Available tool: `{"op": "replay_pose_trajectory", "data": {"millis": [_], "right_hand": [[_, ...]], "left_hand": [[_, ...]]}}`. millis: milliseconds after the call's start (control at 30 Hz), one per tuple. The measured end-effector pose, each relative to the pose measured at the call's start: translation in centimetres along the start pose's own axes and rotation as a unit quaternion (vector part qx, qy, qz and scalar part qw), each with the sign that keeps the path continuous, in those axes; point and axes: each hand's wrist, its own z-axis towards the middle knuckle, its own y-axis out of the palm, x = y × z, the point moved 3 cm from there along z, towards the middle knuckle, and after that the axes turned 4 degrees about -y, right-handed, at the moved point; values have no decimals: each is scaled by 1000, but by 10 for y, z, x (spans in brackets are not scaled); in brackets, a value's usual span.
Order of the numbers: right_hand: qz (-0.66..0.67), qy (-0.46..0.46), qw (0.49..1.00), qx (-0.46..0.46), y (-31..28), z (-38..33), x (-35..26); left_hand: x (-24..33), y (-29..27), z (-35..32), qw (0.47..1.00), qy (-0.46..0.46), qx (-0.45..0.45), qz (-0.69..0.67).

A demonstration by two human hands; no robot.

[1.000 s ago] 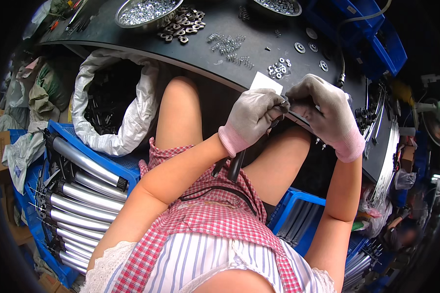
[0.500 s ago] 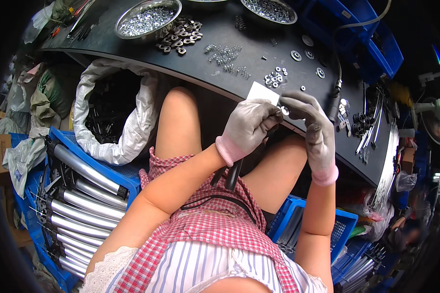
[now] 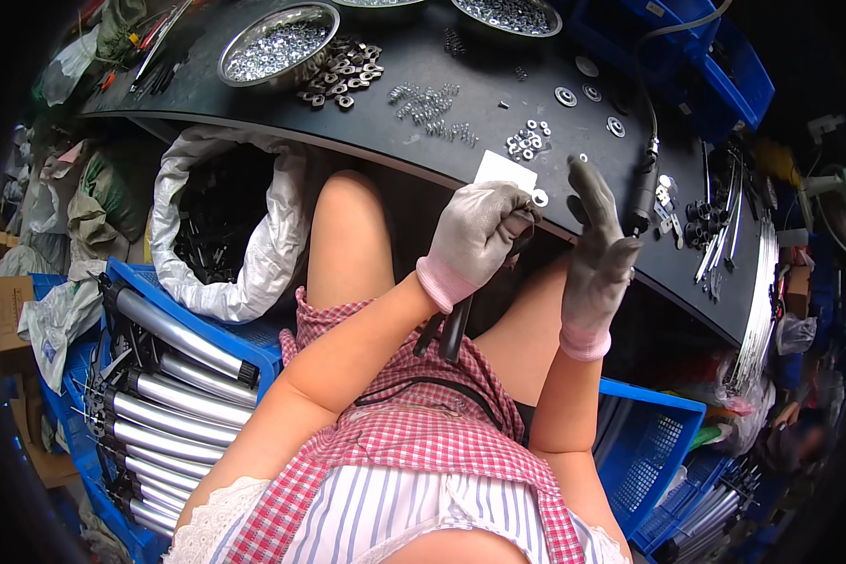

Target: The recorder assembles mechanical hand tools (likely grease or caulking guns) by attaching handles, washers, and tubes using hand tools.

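Ring (image 3: pixel 540 197), pale, sits at the curled fingertips of the left hand (image 3: pixel 479 230), which is clamped on a black tube (image 3: pixel 456 332) reaching down over the lap; the right hand (image 3: pixel 594 249) is near, fingers apart; a white card (image 3: pixel 504 171) lies at the near edge of the dark surface (image 3: pixel 411 62).

No readable text; label (image 3: pixel 658 12) on blue bin (image 3: pixel 620 39) too small.

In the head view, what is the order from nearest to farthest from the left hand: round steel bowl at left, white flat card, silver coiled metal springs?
1. White flat card: just beyond the left hand.
2. Silver coiled metal springs: farther up, leftward.
3. Round steel bowl: farthest, upper left.
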Motion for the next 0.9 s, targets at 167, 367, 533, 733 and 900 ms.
{"op": "replay_pose_trajectory", "data": {"millis": [167, 367, 533, 733, 900], "right_hand": [[-27, -12, 997, 64, 26, -2, -4], [79, 54, 991, 97, 10, 3, -18], [7, -22, 997, -70, -4, -8, 6], [64, 56, 995, -45, -8, -16, 14], [32, -62, 996, -51, -8, -9, 17]], "left_hand": [[2, 0, -1, 998, 43, 52, 13], [4, 1, 1, 998, 28, 47, -18], [-6, 4, -3, 999, 2, 15, -37], [-6, 2, -4, 999, -3, 17, -37], [-10, 2, -4, 999, -20, 6, -39]]}}
